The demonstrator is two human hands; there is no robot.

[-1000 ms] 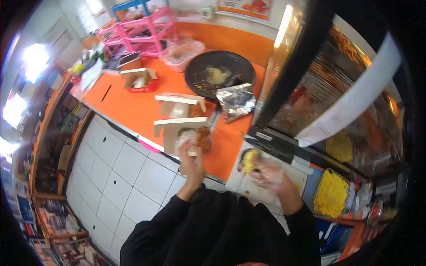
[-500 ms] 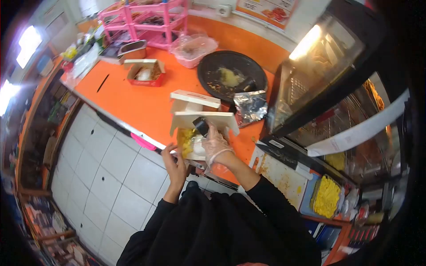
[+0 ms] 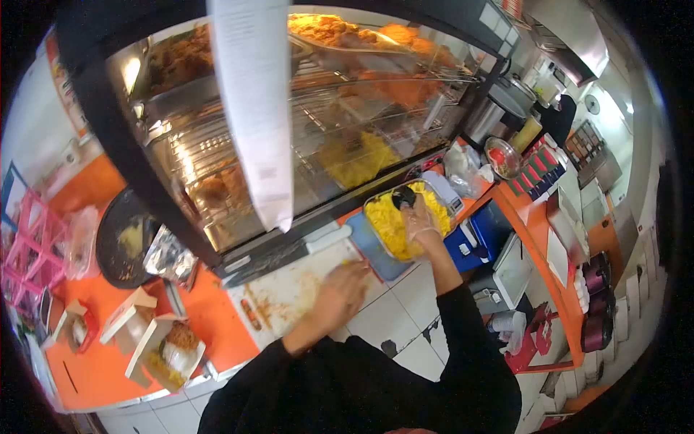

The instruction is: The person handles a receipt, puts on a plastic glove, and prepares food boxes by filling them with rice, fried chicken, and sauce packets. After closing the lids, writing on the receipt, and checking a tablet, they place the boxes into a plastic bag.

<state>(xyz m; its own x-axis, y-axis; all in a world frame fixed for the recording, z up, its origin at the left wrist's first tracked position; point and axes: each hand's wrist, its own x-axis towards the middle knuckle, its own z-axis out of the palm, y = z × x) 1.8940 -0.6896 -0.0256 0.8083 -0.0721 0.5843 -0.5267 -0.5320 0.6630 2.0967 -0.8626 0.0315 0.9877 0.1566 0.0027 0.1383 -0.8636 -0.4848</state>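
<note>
My right hand (image 3: 419,220), in a clear plastic glove, grips a black scoop (image 3: 403,197) whose head is down at yellow rice (image 3: 384,226). The rice fills a rectangular tray on top of a blue tub (image 3: 390,270). Bare and smeared by motion, my left hand (image 3: 341,293) hovers over a stained white cutting board (image 3: 278,286); its fingers are blurred. Off to the left, an open carton (image 3: 137,367) contains yellow rice, a white item and a browned piece of food.
A glass heated cabinet (image 3: 340,116) with fried food stands behind the board, a paper strip (image 3: 253,108) hanging before it. A knife (image 3: 329,239) lies along its base. Left are a black pan (image 3: 112,253) and crumpled foil (image 3: 170,253). Another person (image 3: 558,119) is far right.
My view has turned right, from the cartons to the cabinet and rice tray. My right hand carried the black scoop from the carton to the rice; my left hand left the carton.
</note>
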